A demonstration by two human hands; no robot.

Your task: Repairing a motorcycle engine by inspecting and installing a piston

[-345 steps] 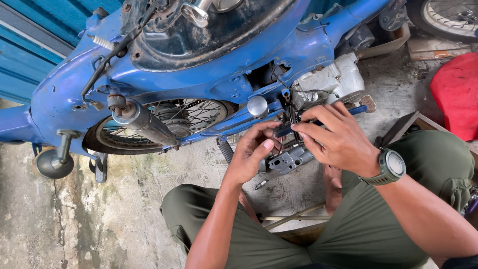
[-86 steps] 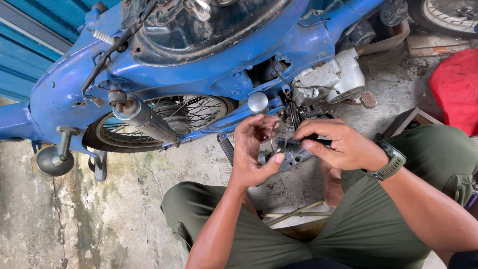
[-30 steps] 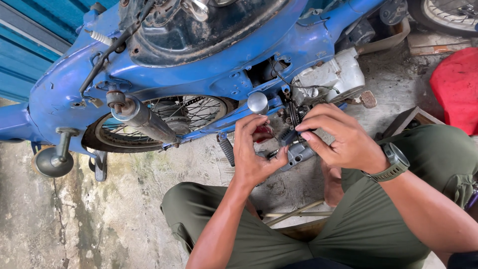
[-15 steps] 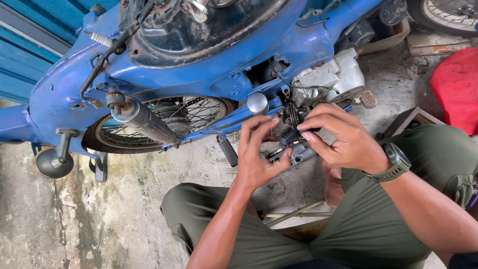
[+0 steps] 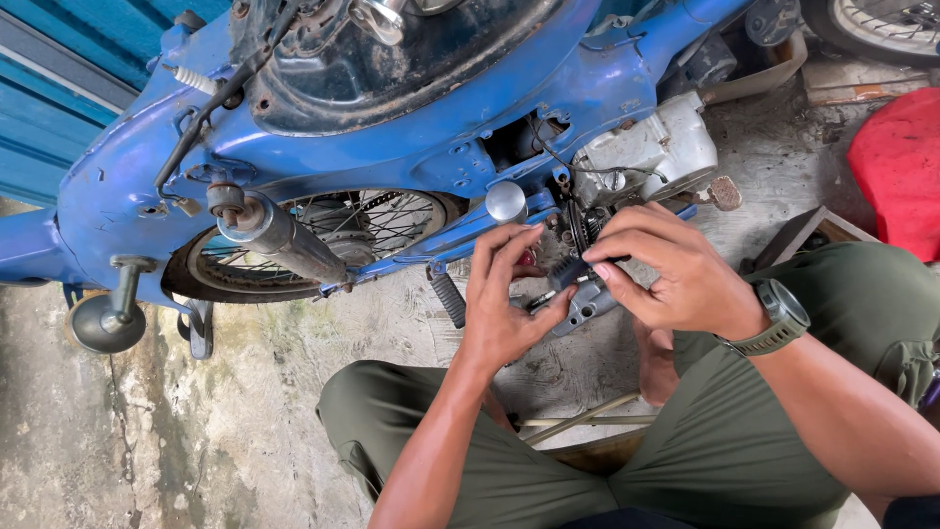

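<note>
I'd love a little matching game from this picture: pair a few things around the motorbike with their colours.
Things:
1. motorbike frame
2. wristwatch
3. trousers
4. cloth-like thing at the right edge

Colours:
A. red
B. olive green
C. blue
D. grey-green

Pairs: 1-C, 2-D, 3-B, 4-A

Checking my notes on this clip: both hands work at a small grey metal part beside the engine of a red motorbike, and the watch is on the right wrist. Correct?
Not quite: the motorbike is blue, not red, as the head view shows. The rest stands: the left hand and right hand meet at the small grey metal part beside the engine, and the watch sits on the right wrist.
</note>
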